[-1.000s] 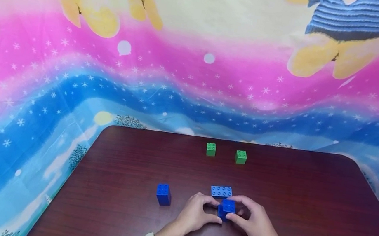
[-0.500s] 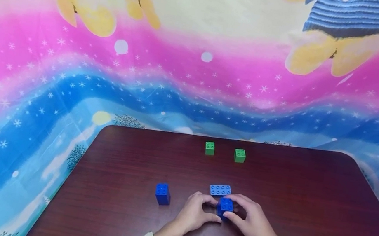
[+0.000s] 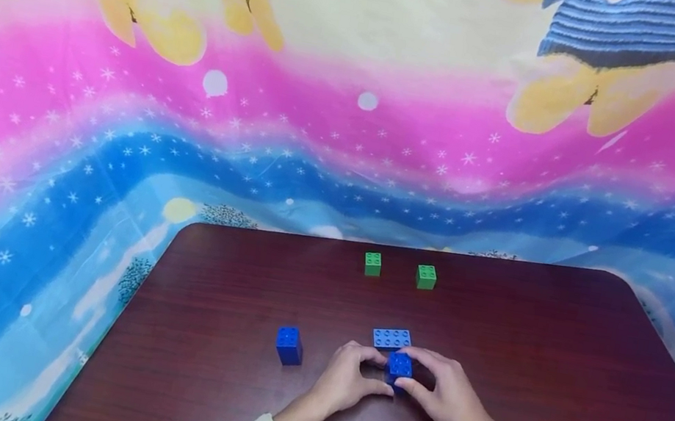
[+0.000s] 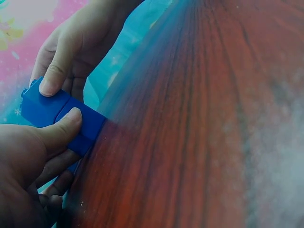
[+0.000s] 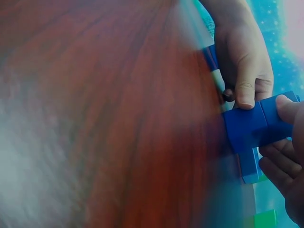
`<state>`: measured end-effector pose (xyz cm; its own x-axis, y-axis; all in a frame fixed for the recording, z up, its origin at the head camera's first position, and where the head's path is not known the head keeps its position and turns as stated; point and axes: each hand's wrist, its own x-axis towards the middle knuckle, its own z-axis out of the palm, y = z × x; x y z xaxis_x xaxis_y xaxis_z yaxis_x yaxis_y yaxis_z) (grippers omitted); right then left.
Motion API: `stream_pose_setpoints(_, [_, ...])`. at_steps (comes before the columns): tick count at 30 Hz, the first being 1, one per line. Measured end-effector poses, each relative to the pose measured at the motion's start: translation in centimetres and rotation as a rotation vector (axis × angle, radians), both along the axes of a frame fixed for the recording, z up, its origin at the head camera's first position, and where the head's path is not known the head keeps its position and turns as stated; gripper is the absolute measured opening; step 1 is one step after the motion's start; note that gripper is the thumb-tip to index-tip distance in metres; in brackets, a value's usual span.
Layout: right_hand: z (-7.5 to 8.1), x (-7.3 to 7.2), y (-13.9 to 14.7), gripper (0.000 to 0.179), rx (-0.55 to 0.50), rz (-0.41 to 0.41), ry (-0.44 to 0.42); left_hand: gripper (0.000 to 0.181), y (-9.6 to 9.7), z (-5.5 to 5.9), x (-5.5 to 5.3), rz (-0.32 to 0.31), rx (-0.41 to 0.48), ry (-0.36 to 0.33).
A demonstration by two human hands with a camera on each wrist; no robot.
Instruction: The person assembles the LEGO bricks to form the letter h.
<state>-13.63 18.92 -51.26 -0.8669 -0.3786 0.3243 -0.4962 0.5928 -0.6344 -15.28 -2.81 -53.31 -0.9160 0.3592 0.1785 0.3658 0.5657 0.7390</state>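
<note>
Two dark blue toy building bricks stand one on top of the other on the table, squarely lined up with a thin seam between them. My left hand [image 3: 346, 379] pinches the lower brick [image 4: 85, 126] between thumb and fingers from the left. From the right, my right hand [image 3: 448, 393] grips the upper brick [image 3: 400, 364], thumb on its near face; its studs point up. Just behind the hands lies a light blue brick [image 3: 391, 339] with two rows of studs. In the right wrist view, the lower brick [image 5: 244, 128] reaches down to the table surface.
A tall dark blue block [image 3: 289, 346] with studs on top stands left of my left hand. Near the table's far edge are two green bricks, one left [image 3: 373, 264] and one right [image 3: 426, 277]. A printed cloth [image 3: 351, 131] hangs behind the dark wooden table [image 3: 218, 280].
My right hand has shifted slightly left with the upper brick, which earlier sat offset to the right and now lines up over the lower one. The left hand has stayed nearly still.
</note>
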Motion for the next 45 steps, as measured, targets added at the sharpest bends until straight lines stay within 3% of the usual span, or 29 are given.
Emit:
stream_pose_setpoints(10, [-0.3,0.1,-0.1,0.045,0.043,-0.008,0.050,0.038,0.0,0.1,-0.1,-0.011,-0.033,0.001])
stream_pose_setpoints(28, [-0.7,0.3,-0.3,0.045,0.004,-0.041,0.031,0.039,0.0,0.1,0.2,-0.010,-0.054,0.013])
stream_pose_setpoints(36, [-1.2,0.3,-0.2,0.044,-0.025,-0.038,0.018,0.041,-0.2,0.5,0.0,-0.079,-0.109,0.034])
stream_pose_setpoints(45, [-1.4,0.0,0.0,0.042,-0.047,-0.009,-0.049,0.032,-1.7,0.7,0.3,-0.140,-0.004,0.004])
